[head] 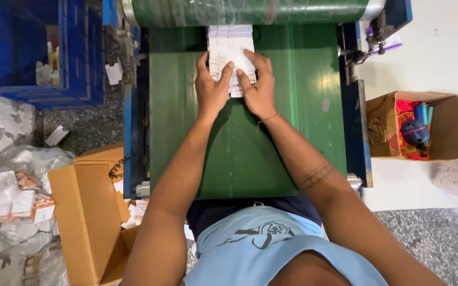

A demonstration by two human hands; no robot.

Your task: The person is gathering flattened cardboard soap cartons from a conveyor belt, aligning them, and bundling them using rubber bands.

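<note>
A stack of white printed cartons [229, 45] lies on the green conveyor belt [250, 153], its far end under the green roller [250, 10]. My left hand [210, 87] rests on the stack's near left part, fingers spread flat. My right hand [258, 85] presses the near right part, fingers laid over the cartons. Both hands touch the stack side by side; its near edge is hidden under them.
Blue plastic crates [27, 47] stand at the far left. An open cardboard box [88, 212] and a bag of small packets [11, 196] lie at the near left. At the right, a small cardboard box [441, 124] holds rubber bands. Blue machine frame edges [355, 127] flank the belt.
</note>
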